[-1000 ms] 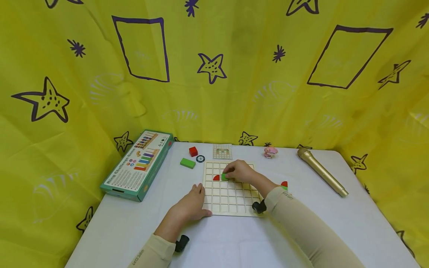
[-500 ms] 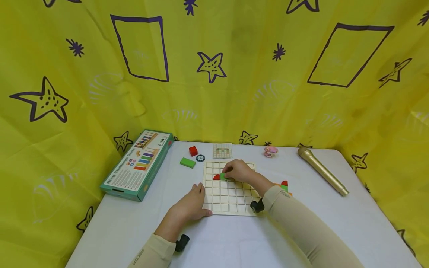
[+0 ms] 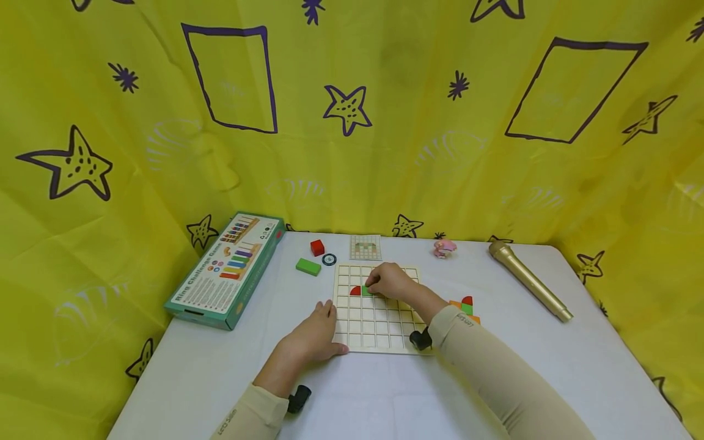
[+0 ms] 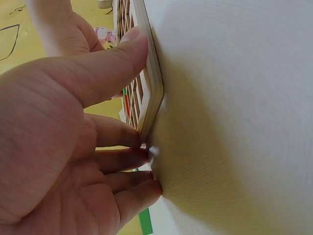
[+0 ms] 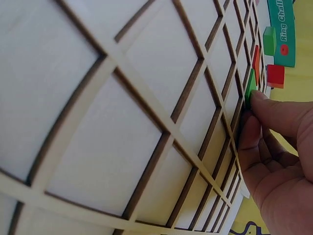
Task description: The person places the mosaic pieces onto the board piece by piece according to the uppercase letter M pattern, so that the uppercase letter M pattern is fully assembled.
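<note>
My right hand (image 3: 393, 282) pinches a small green square tile (image 3: 365, 291) in a cell of the pale wooden grid board (image 3: 382, 342). Directly left of that tile lies a red quarter-round tile (image 3: 355, 291). In the right wrist view my thumb tip sits on the green tile's edge (image 5: 251, 87), with the index finger curled below. My left hand (image 3: 318, 333) rests at the board's near left corner. In the left wrist view its fingers (image 4: 129, 200) stretch along the left side, while the thumb touches the front edge.
Behind the board lie a printed grid card (image 3: 365, 247), a blue-white round token (image 3: 329, 260), a red cube (image 3: 317, 247) and a green block (image 3: 308, 267). A game box (image 3: 225, 272) is left; a pink figurine (image 3: 444, 248), gold microphone (image 3: 530, 281) and coloured pieces (image 3: 467, 305) are right.
The green tile has shifted slightly left, up against the red tile, with my right hand still on it. My right forearm has drawn a little left, uncovering more coloured pieces. The left hand stays put.
</note>
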Demonstrator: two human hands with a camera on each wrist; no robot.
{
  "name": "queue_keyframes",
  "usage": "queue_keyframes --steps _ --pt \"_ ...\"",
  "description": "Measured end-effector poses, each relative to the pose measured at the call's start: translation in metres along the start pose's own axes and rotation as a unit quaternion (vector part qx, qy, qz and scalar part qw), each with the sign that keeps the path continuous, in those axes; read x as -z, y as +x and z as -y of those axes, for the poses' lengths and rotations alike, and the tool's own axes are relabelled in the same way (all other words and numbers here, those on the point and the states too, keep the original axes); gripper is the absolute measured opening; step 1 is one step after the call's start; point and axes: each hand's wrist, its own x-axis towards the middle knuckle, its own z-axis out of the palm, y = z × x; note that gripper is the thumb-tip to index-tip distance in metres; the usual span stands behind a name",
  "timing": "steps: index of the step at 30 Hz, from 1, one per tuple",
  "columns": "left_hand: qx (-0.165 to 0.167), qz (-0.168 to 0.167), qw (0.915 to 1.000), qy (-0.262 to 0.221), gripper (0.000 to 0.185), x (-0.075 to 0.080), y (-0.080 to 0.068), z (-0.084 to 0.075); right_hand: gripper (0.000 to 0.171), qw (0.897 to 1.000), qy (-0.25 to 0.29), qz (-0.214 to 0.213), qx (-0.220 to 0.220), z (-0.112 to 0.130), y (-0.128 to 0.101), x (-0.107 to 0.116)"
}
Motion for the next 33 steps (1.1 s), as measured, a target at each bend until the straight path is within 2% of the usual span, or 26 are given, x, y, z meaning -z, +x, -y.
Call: queue_keyframes --steps 10,19,27,33 --pt "0.001 0.004 1.0000 0.000 0.096 -0.002 0.003 0.000 0.005 1.000 0.010 0.002 -0.008 -0.003 -0.003 0.000" --pt "0.001 0.003 1.0000 -0.003 0.096 -0.003 0.003 0.000 0.009 1.000 0.015 -0.011 0.018 -0.013 -0.008 0.001" --pt "-0.001 -0.002 1.0000 -0.003 0.094 -0.001 0.000 0.000 0.008 0.999 0.027 -0.017 0.020 -0.022 -0.018 0.016" --pt "-0.004 -0.004 1.0000 -0.001 0.094 -0.003 0.001 0.001 0.009 0.999 0.013 -0.025 0.020 -0.031 -0.024 0.030"
